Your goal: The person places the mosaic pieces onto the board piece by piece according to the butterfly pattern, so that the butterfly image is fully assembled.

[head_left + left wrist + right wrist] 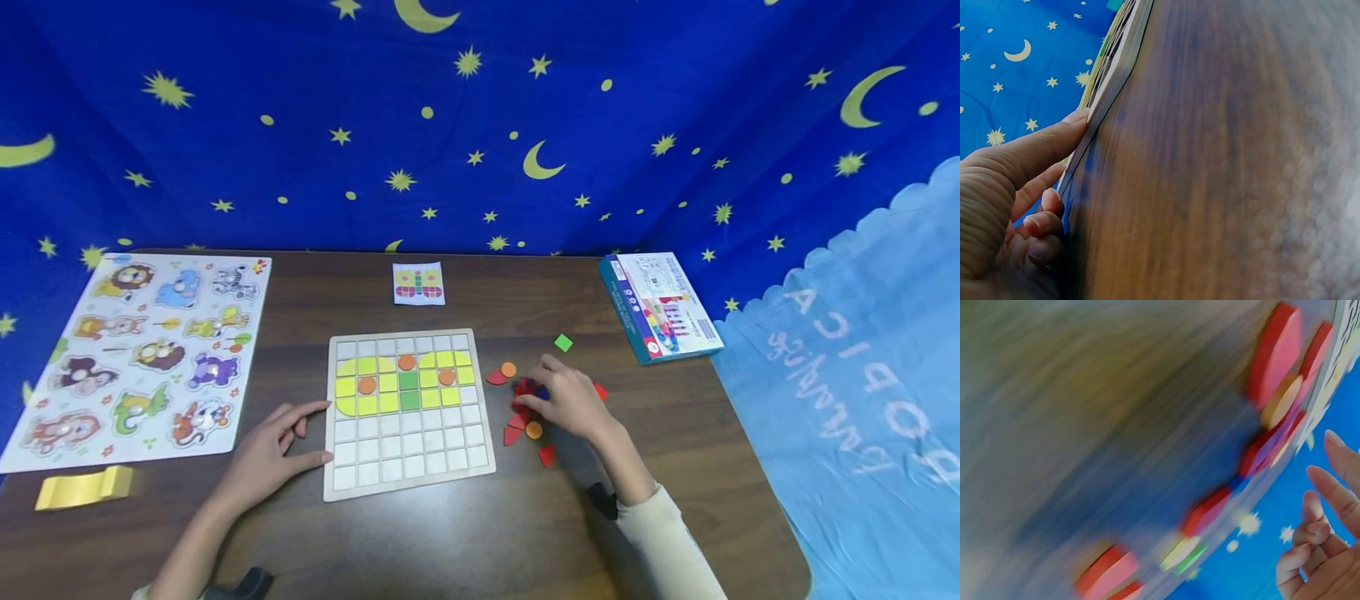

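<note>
A wooden grid board (412,461) lies at mid-table in the head view. Yellow pieces (345,387), orange discs (367,386) and green squares (409,400) fill part of its upper rows. My left hand (258,454) touches the board's left edge with thumb and forefinger extended; the left wrist view shows the thumb against the rim. Over a loose pile of red pieces (517,427) to the board's right hovers my right hand (573,404), partly covering them. In the right wrist view its fingers (1335,494) are loosely bent, apart from the pieces, with nothing between them.
A picture card (418,283) lies behind the board. At the back right is a box (667,312), with a loose green square (563,342) nearer the pile. An animal puzzle board (168,446) and a yellow block (84,488) occupy the left. A starry blue curtain (480,125) hangs behind.
</note>
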{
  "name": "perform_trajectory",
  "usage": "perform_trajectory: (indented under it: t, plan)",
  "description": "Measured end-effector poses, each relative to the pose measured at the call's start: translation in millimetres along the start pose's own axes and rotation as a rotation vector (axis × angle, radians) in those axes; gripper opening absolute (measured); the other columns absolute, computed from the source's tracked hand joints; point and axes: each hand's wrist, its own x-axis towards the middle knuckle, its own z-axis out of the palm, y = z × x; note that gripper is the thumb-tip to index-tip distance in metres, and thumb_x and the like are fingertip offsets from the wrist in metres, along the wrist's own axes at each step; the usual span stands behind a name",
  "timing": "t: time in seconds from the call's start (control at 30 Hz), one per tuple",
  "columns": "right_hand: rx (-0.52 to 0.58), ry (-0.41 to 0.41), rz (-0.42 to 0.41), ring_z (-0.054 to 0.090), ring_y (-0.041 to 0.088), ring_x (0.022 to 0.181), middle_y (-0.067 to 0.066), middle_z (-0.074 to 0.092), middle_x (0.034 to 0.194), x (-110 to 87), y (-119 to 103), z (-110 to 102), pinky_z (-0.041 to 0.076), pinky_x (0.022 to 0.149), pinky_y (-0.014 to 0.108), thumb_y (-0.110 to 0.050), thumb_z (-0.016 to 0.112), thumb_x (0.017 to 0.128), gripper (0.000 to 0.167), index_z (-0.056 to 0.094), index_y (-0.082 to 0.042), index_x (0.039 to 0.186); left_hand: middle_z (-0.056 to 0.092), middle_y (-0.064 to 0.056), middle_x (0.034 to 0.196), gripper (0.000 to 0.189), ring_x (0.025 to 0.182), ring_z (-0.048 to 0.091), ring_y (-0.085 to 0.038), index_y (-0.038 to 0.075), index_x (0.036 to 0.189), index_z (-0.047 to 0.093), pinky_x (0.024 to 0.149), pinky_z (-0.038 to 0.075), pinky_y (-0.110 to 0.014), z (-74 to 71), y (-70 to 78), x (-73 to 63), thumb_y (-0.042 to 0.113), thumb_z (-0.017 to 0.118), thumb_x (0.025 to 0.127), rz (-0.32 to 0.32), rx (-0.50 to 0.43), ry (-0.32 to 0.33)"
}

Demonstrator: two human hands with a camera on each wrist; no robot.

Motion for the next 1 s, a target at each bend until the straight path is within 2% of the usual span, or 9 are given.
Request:
perform_trajectory:
  t: [0.13, 0.3, 0.43, 0.57, 0.77, 1.0]
  plan:
    - [-0.022, 0.038, 0.077, 0.053, 0.013, 0.067, 0.005, 0.06, 0.09, -11.5, 20, -5, 0.048, 0.062, 0.031, -0.03, 0.084, 0.08, 0.035, 0.075, -0.006, 0.104, 0.044, 0.001, 0.088, 0.067, 0.066, 0.033, -0.005, 0.014, 0.133, 0.061, 0.058, 0.03, -0.024, -0.9, 0.0, -0.6, 0.033, 0.087, 0.074, 0.002, -0.001, 0.002]
    - [-0.064, 0.039, 0.177, 0.053, 0.014, 0.065, 0.006, 0.059, 0.087, -23.7, 42, -8, 0.047, 0.058, 0.033, -0.031, 0.083, 0.08, 0.034, 0.074, -0.005, 0.101, 0.044, 0.002, 0.087, 0.066, 0.065, 0.033, -0.005, 0.014, 0.133, 0.062, 0.058, 0.031, -0.024, -1.4, -0.3, -1.1, 0.032, 0.087, 0.074, 0.012, -0.009, 0.01]
    - [-0.09, 0.046, 0.223, 0.054, 0.015, 0.065, 0.006, 0.06, 0.087, -29.5, 52, -6, 0.047, 0.055, 0.034, -0.031, 0.083, 0.08, 0.034, 0.073, -0.004, 0.099, 0.043, 0.002, 0.087, 0.066, 0.066, 0.033, -0.005, 0.014, 0.132, 0.062, 0.058, 0.031, -0.024, -1.6, -0.6, -1.5, 0.032, 0.087, 0.074, 0.018, -0.015, 0.009]
    - [-0.104, 0.05, 0.247, 0.058, 0.018, 0.067, 0.009, 0.062, 0.091, -30.8, 57, -5, 0.049, 0.055, 0.036, -0.03, 0.082, 0.081, 0.034, 0.073, -0.003, 0.1, 0.044, 0.002, 0.087, 0.066, 0.065, 0.033, -0.005, 0.015, 0.133, 0.061, 0.058, 0.031, -0.024, -1.6, -0.9, -1.3, 0.032, 0.087, 0.074, 0.014, -0.014, 0.004]
    - [-0.117, 0.013, 0.285, 0.06, 0.021, 0.07, 0.011, 0.063, 0.094, -26.7, 58, -3, 0.053, 0.061, 0.04, -0.035, 0.081, 0.082, 0.038, 0.074, -0.002, 0.099, 0.044, 0.002, 0.087, 0.066, 0.065, 0.033, -0.005, 0.015, 0.132, 0.062, 0.058, 0.031, -0.024, -1.0, -1.9, -1.2, 0.032, 0.088, 0.074, 0.016, -0.008, 0.008]
    - [-0.126, -0.039, 0.273, 0.054, 0.019, 0.065, 0.01, 0.058, 0.089, -20.5, 58, -3, 0.049, 0.058, 0.039, -0.027, 0.079, 0.084, 0.031, 0.074, -0.002, 0.101, 0.044, 0.003, 0.087, 0.066, 0.065, 0.033, -0.004, 0.015, 0.132, 0.062, 0.057, 0.031, -0.025, 0.0, -3.4, -1.3, 0.034, 0.087, 0.073, 0.013, 0.002, 0.013]
